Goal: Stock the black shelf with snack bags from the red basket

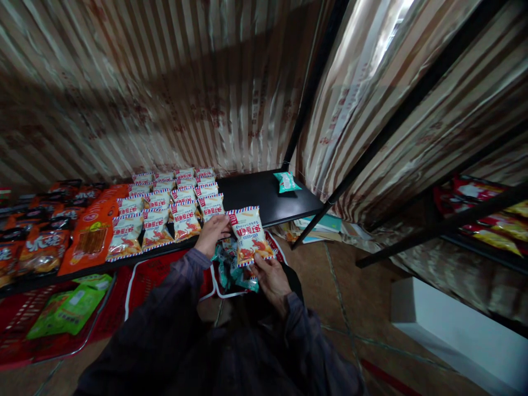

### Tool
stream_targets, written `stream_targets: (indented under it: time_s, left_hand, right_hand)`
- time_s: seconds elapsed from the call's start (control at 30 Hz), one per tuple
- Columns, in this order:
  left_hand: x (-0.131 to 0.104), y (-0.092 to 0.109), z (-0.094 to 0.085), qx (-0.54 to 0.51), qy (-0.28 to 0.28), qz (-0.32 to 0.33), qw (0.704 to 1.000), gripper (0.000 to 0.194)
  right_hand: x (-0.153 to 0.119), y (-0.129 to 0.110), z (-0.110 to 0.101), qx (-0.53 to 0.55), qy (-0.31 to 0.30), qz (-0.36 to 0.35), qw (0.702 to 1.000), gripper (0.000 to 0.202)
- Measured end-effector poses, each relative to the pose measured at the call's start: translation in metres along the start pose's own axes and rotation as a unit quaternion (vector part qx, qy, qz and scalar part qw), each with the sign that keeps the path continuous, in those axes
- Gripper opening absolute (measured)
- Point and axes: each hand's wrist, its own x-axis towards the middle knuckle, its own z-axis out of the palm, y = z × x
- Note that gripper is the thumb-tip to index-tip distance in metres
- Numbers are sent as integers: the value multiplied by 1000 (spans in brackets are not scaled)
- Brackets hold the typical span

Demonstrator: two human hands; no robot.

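My right hand [271, 279] grips a white snack bag [248, 234] at its bottom edge, thumb on the front. The bag has a striped top and bottom seal, red lettering and an orange picture. At the bag's left edge, the curled fingers of my left hand [212, 234] hold its side. Just left of that hand, matching white snack bags [184, 220] stand in several rows on the black shelf [264, 201]. Below the held bag, a basket contains teal snack packets [226, 264], partly hidden by the bag and my right hand.
One teal packet [286, 182] lies on the shelf's right part. Orange snack packs [88, 234] fill the left. Red baskets [111, 300] stand below, one with green packets [70, 308]. Black shelf posts [350, 170] rise at right, near a white box [457, 330] and papers [325, 226].
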Motion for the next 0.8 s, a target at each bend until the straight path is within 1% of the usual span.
stream_targets:
  time_s: [0.1,0.2,0.27,0.37,0.43,0.53,0.67,0.8]
  left_hand:
    - [-10,-8,2,0,-38,-40,998,48]
    - [-19,-17,7,-6,-86,-45,995,48]
    - [-22,-22,11,-17,-100,-43,994,53]
    - [-24,-30,17,-34,-81,-38,995,59]
    - [-23,-34,19,-54,-65,-26,996,59]
    - [-22,-37,20,-73,-57,-12,996,56]
    - [-21,-37,19,-75,-56,-2,996,55]
    - [-24,-33,20,-79,-54,9,995,55]
  right_hand:
    - [1,-3,6,23,16,12,1000,35]
    - [3,-3,11,30,14,7,999,33]
    - [4,-1,14,31,9,0,999,33]
    - [6,3,15,27,14,-10,999,34]
    - [7,5,14,22,13,-14,1000,33]
    - [7,4,10,11,-7,-17,1000,32]
    - [8,-8,8,7,-38,-16,999,34]
    - [10,-21,10,-12,-23,-3,1000,38]
